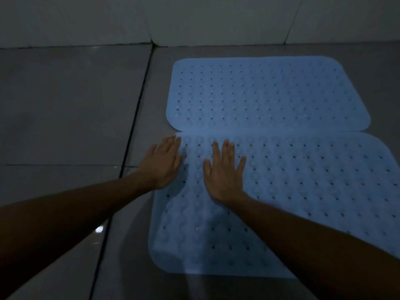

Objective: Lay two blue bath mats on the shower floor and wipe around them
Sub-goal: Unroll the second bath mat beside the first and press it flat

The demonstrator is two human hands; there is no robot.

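Two light blue perforated bath mats lie flat on the grey tiled floor, long sides touching. The far mat (266, 94) sits near the wall. The near mat (303, 191) lies right in front of me. My left hand (162, 163) presses flat with straight fingers on the near mat's far left corner, partly over its edge. My right hand (225, 172) lies flat and spread on the same mat, a little to the right of the left one. Neither hand holds anything.
Large grey floor tiles (65, 105) with a dark grout line (134, 124) running left of the mats. A pale tiled wall (194, 18) rises just behind the far mat. The lighting is dim.
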